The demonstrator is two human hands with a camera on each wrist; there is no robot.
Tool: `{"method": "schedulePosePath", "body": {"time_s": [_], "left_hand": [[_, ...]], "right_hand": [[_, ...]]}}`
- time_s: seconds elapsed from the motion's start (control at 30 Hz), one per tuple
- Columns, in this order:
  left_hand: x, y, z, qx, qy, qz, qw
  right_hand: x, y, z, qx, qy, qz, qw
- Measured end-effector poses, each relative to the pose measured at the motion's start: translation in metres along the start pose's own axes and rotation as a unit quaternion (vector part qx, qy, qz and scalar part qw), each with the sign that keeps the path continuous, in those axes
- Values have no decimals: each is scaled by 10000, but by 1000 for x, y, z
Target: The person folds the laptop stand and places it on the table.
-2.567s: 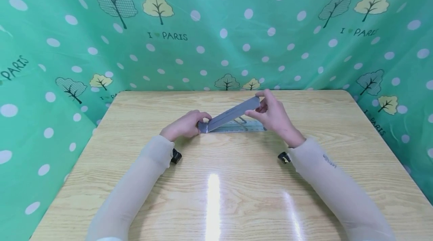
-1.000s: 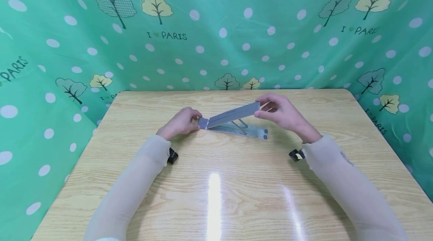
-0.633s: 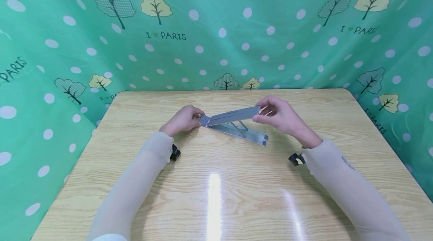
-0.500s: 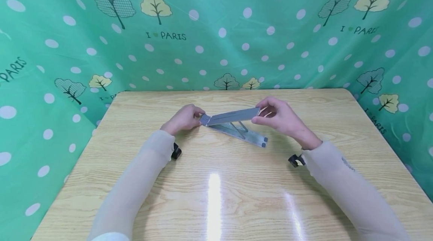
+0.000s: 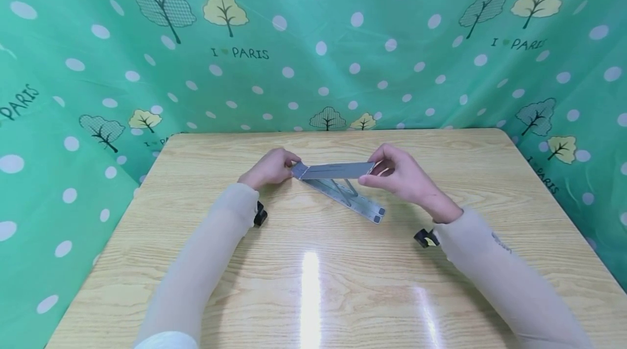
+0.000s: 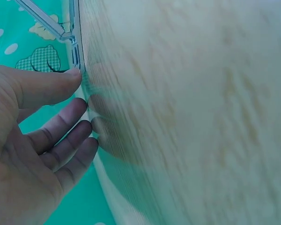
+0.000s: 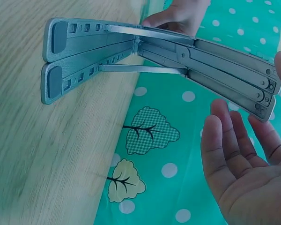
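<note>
Presumably for support at both ends, my left hand pinches the folding stand at its hinge end and my right hand grips its raised free end, above the worktop's farther half.

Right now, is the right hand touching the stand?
Touching. The head view shows the right hand holding the stand by its raised end, thumb at the near corner and fingers at the far one.
</note>
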State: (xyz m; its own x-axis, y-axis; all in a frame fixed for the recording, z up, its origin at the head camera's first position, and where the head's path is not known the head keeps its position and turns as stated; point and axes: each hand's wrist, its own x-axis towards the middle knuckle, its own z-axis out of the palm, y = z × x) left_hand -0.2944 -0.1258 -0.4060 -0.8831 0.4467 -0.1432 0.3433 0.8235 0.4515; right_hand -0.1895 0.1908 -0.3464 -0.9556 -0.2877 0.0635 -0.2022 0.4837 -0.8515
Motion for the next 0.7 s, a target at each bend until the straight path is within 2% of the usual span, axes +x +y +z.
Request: {"method": "schedulePosePath", "body": {"time_s": [0.2, 0.33, 0.47, 0.57, 0.7], "left_hand": [[-3, 2, 1, 54, -3, 19, 10000], [-8, 4, 4, -58, -3, -12, 10000], [-13, 7, 4, -370, 11, -19, 9993], [-14, 9, 5, -472, 54, 39, 9989], [-13, 9, 7, -395, 158, 84, 9991]], "right_hand": [[0, -1, -3, -87, -164, -67, 9998], [6, 2, -12, -36, -588, -283, 9979], [12, 3, -20, 13, -1036, -374, 9939], [15, 3, -23, -1, -1215, -338, 9920], [17, 4, -23, 24, -1323, -225, 9910]]}}
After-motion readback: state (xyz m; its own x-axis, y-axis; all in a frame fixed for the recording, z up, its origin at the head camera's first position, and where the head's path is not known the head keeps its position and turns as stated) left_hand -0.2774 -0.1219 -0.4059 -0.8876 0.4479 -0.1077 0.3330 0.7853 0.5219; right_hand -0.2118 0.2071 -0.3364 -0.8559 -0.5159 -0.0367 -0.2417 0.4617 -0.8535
